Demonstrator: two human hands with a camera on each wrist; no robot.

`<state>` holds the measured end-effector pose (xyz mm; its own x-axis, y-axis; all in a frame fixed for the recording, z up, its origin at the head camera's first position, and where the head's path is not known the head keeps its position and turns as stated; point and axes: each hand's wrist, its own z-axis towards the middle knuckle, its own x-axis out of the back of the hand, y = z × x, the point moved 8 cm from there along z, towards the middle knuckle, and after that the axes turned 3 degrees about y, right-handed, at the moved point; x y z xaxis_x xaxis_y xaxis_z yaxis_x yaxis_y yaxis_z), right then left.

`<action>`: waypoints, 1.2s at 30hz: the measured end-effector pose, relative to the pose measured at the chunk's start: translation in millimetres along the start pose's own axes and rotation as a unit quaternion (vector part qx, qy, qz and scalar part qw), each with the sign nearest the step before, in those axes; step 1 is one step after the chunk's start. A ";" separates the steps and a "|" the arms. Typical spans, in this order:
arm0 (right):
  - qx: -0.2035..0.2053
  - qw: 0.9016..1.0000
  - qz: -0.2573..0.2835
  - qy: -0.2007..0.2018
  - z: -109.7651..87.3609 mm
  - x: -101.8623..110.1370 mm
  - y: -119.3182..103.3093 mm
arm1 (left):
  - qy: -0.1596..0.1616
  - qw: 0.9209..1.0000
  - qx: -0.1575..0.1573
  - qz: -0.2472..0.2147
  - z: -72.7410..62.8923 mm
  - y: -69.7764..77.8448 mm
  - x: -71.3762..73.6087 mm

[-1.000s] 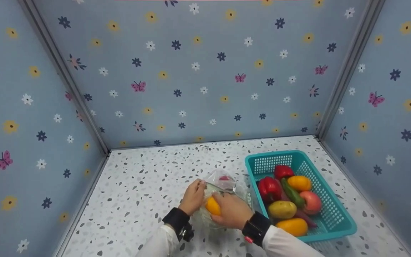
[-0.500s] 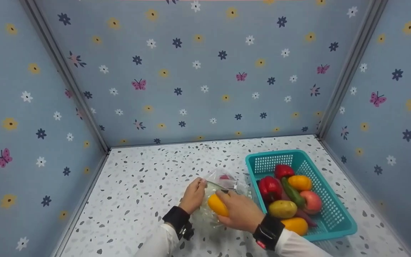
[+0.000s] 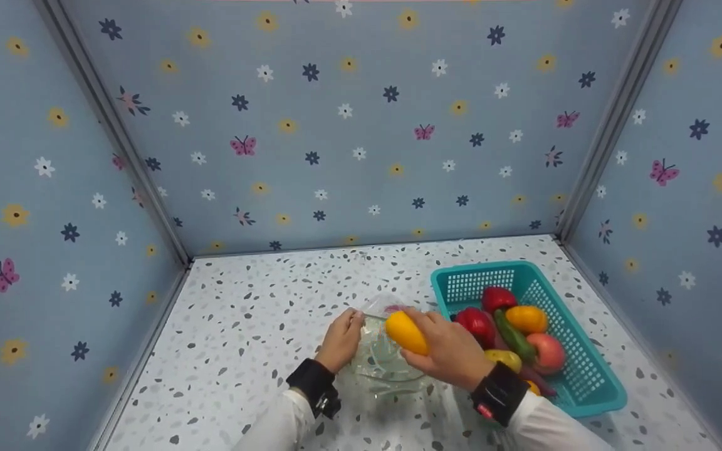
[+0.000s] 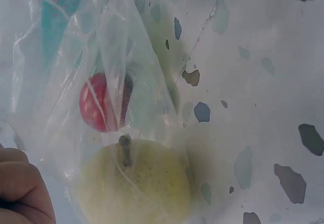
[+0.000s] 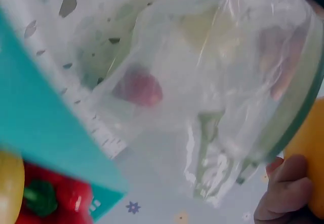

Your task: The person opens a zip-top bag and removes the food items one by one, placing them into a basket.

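My left hand [image 3: 340,341] pinches the rim of a clear zip bag [image 3: 386,378] with a green strip along its opening. Through the plastic, the left wrist view shows a yellow-green pear [image 4: 147,188] with a short stem and a small red fruit or vegetable [image 4: 96,105]. Over the bag's mouth my right hand [image 3: 455,352] grips an oval orange-yellow fruit [image 3: 407,332], possibly a mango. In the right wrist view, that fruit [image 5: 310,135] shows beside the bag's green rim, partly cut off by the frame.
Right of the bag stands a turquoise basket [image 3: 605,382]. Inside are red bell peppers [image 3: 475,326], a green chilli-like vegetable [image 3: 512,337], a pinkish-red round fruit [image 3: 546,353] and several yellow ones. Flower-patterned walls [image 3: 361,138] enclose the speckled table [image 3: 242,351].
My right hand has drawn the orange-yellow fruit up and to the right, from down in the bag to above its mouth. My left hand keeps its hold on the rim, almost unmoved.
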<state>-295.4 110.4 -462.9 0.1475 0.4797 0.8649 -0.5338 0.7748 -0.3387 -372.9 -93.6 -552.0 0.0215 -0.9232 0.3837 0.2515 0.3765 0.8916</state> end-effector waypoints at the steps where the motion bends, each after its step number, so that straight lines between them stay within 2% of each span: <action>1: -0.007 1.000 -0.001 0.002 1.1 3.6 4.5 | 0.005 1.000 -0.017 0.001 3.7 -9.4 -1.8; 3: -0.028 1.000 -0.002 -0.003 4.1 10.0 15.0 | 0.011 0.998 -0.055 0.001 10.5 -29.1 -6.4; 6: -0.060 0.998 -0.007 -0.010 9.8 18.2 32.3 | 0.014 0.997 -0.081 -0.003 11.4 -34.3 -6.6; 7: -0.067 0.998 -0.009 -0.016 12.2 20.3 38.3 | 0.013 0.997 -0.074 -0.013 12.2 -36.1 -7.7; 10: -0.089 0.995 -0.007 -0.037 18.9 23.2 57.4 | 0.009 0.999 -0.036 -0.023 1.0 -7.2 0.3; 12: -0.107 0.993 0.001 -0.053 22.2 23.1 71.9 | 0.011 1.000 -0.018 -0.009 -3.6 2.8 1.8; 16: -0.157 0.985 0.019 -0.065 25.2 22.8 103.2 | 0.010 1.000 0.007 0.021 -6.6 6.9 0.7; 21: -0.198 0.978 0.033 -0.060 28.5 22.5 135.5 | 0.006 1.000 0.026 0.014 -6.9 7.6 1.2; 27: -0.222 0.973 0.039 -0.047 29.9 19.3 162.4 | 0.001 1.000 0.002 -0.008 -7.1 6.1 1.3; 29: -0.226 0.973 0.033 -0.040 28.9 17.8 168.4 | 0.004 1.000 -0.024 -0.009 -6.2 3.2 2.0; 32: -0.235 0.971 0.039 -0.031 27.7 14.9 176.4 | 0.016 0.997 -0.070 -0.011 4.5 -28.2 -5.5; 34: -0.248 0.967 0.053 -0.025 26.7 12.6 181.4 | 0.021 0.996 -0.085 -0.008 6.4 -34.3 -7.3; 36: -0.262 0.962 0.071 -0.016 26.5 10.8 186.0 | 0.022 0.997 -0.078 -0.018 6.4 -34.5 -8.5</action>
<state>-415.2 248.8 -506.7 0.0731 0.5903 0.8039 -0.0516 0.8072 -0.5880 -388.0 -98.2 -584.5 0.0514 -0.9395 0.3388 0.4003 0.3302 0.8548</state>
